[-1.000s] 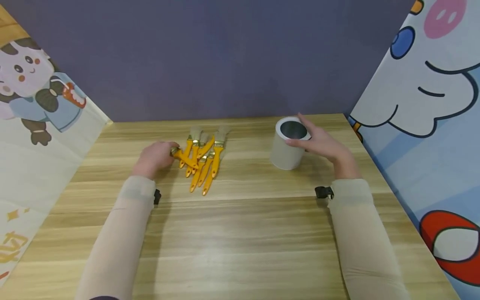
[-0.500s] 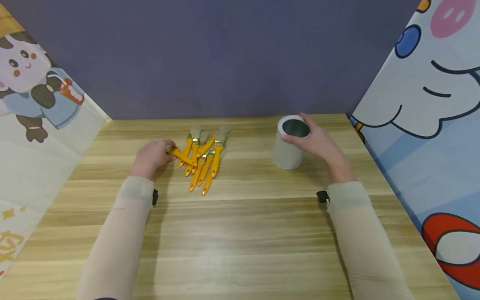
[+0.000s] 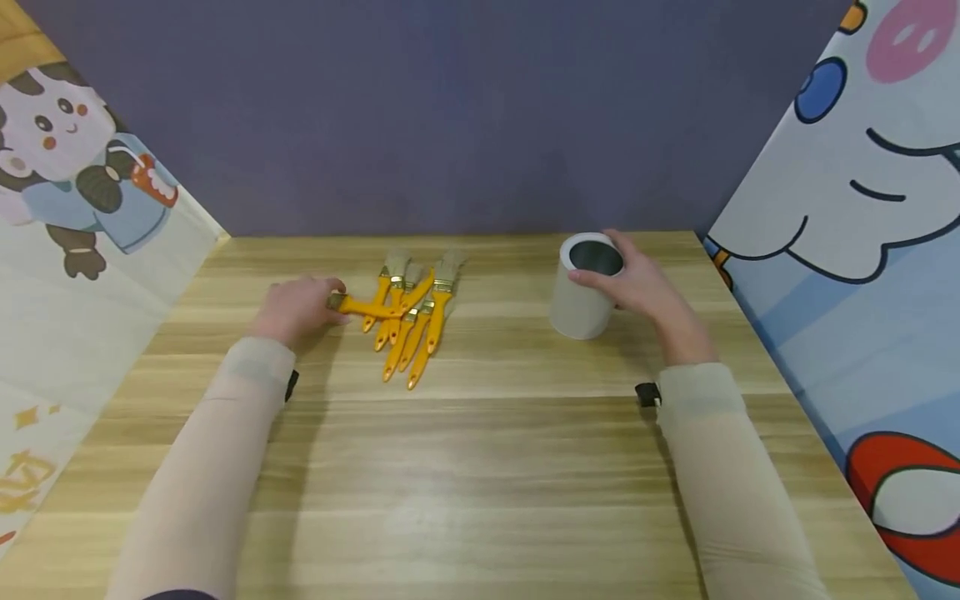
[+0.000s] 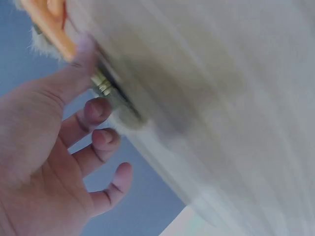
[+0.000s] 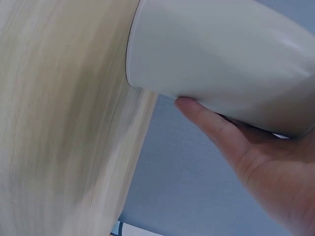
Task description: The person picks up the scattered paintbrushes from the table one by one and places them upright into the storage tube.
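My left hand [image 3: 295, 308] pinches a yellow-handled paintbrush [image 3: 366, 308] near its metal collar. In the left wrist view, the thumb lies along that paintbrush [image 4: 102, 83] while the other visible fingers are loosely bent. Its handle reaches right, over a pile of similar paintbrushes [image 3: 438, 321] that lie overlapping with bristles mostly toward the back. On the right, a white cylindrical pot [image 3: 573, 304] stands upright on the table, dark inside. My right hand [image 3: 648, 292] grips the pot from its right side, thumb at the near rim. Some of its fingers are hidden behind the pot.
The wood-grain table [image 3: 465, 467] ends at a dark blue-grey back wall [image 3: 450, 117]. Cartoon-printed panels border it, the left panel [image 3: 90, 292] and the right panel [image 3: 862, 333]. Small black straps [image 3: 648, 394] show at the wrists.
My left hand has shifted slightly left and back, and the held paintbrush has swung from slanting to nearly level across the pile. My right thumb has moved onto the pot's near rim.
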Tool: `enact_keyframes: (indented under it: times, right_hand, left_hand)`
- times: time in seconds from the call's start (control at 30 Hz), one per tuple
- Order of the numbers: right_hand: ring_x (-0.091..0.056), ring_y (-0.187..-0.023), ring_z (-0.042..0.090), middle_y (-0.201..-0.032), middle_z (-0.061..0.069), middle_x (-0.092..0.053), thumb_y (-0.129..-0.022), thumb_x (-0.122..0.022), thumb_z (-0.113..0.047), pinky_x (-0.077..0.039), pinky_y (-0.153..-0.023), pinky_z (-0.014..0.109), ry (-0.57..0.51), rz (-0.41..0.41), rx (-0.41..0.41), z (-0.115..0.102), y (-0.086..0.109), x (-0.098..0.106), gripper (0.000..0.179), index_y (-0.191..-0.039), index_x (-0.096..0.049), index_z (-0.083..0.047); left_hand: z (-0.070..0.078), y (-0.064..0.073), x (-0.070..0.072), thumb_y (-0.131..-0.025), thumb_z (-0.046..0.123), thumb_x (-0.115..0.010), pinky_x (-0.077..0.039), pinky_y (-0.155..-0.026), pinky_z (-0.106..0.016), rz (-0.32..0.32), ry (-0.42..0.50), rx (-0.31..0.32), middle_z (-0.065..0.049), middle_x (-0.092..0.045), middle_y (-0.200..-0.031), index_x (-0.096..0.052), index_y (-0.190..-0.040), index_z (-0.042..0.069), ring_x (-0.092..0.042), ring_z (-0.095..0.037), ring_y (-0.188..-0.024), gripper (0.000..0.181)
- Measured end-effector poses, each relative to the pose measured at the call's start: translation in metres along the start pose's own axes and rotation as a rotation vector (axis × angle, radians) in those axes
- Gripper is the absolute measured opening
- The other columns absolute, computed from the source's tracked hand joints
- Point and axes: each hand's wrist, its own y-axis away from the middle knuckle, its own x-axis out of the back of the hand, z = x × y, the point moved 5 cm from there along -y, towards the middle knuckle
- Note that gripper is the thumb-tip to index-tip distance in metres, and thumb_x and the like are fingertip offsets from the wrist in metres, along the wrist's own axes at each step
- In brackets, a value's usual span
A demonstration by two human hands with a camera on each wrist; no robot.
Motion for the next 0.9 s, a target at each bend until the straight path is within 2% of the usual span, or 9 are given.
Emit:
enact_keyframes:
  times: [0.07, 0.17, 0.3, 0.47, 0.67, 0.8, 0.9]
  right_hand:
    - [-0.042, -0.149, 0.05, -0.173, 0.026, -0.025, -0.086, -0.072, -0.076, -0.056, -0.099, 0.058, -0.007, -0.001, -0.001, 0.001, -0.001, -0.001, 0.12, -0.173, -0.002, -0.032]
    - [-0.041, -0.149, 0.05, -0.173, 0.027, -0.025, -0.087, -0.072, -0.075, -0.055, -0.101, 0.06, -0.022, -0.001, 0.002, 0.002, -0.002, -0.002, 0.119, -0.173, -0.001, -0.033]
    - [-0.041, -0.15, 0.049, -0.174, 0.025, -0.024, -0.087, -0.072, -0.076, -0.056, -0.101, 0.059, -0.033, -0.007, -0.002, 0.003, -0.002, -0.003, 0.119, -0.172, 0.0, -0.035]
    - [-0.041, -0.15, 0.048, -0.174, 0.025, -0.025, -0.087, -0.072, -0.075, -0.055, -0.102, 0.06, -0.034, -0.002, -0.005, 0.002, -0.001, -0.002, 0.118, -0.172, -0.001, -0.035]
    - [-0.04, -0.151, 0.049, -0.174, 0.025, -0.024, -0.087, -0.073, -0.074, -0.053, -0.105, 0.062, -0.032, -0.003, 0.001, 0.001, -0.001, -0.002, 0.119, -0.173, -0.001, -0.032]
    - [-0.038, -0.151, 0.049, -0.174, 0.025, -0.024, -0.087, -0.072, -0.074, -0.049, -0.109, 0.064, -0.022, -0.004, 0.0, 0.002, -0.002, -0.002, 0.119, -0.173, -0.001, -0.033]
    - [-0.037, -0.152, 0.049, -0.174, 0.024, -0.024, -0.087, -0.072, -0.075, -0.047, -0.111, 0.066, -0.02, -0.005, -0.004, 0.001, -0.002, -0.002, 0.119, -0.172, 0.0, -0.034]
  left_hand:
    - [-0.001, 0.001, 0.002, -0.097, 0.033, -0.078, -0.037, -0.105, -0.085, -0.03, -0.003, -0.022, -0.023, -0.07, -0.138, -0.066, -0.141, 0.012, -0.065, -0.05, -0.126, 0.05]
    - [-0.003, 0.001, 0.005, -0.096, 0.027, -0.079, -0.035, -0.107, -0.086, -0.055, -0.007, -0.024, -0.024, -0.068, -0.141, -0.067, -0.141, 0.01, -0.063, -0.05, -0.129, 0.049]
    - [-0.004, 0.001, 0.008, -0.096, 0.034, -0.078, -0.034, -0.109, -0.084, -0.081, 0.014, -0.013, -0.025, -0.063, -0.147, -0.067, -0.142, 0.01, -0.059, -0.05, -0.134, 0.053]
    - [-0.003, 0.0, 0.011, -0.097, 0.045, -0.076, -0.043, -0.106, -0.077, -0.093, 0.041, -0.023, -0.025, -0.065, -0.145, -0.068, -0.14, 0.01, -0.06, -0.051, -0.132, 0.056]
    - [-0.009, 0.001, 0.003, -0.095, 0.042, -0.078, -0.042, -0.112, -0.074, -0.101, 0.09, -0.079, -0.029, -0.061, -0.146, -0.068, -0.138, 0.006, -0.055, -0.053, -0.136, 0.057]
    - [-0.016, 0.004, -0.003, -0.093, 0.037, -0.082, -0.043, -0.113, -0.071, -0.104, 0.127, -0.101, -0.036, -0.055, -0.142, -0.067, -0.138, 0.002, -0.058, -0.053, -0.129, 0.059]
    - [-0.02, 0.006, -0.005, -0.094, 0.034, -0.082, -0.044, -0.113, -0.069, -0.103, 0.148, -0.109, -0.036, -0.054, -0.139, -0.066, -0.139, 0.0, -0.059, -0.051, -0.123, 0.058]
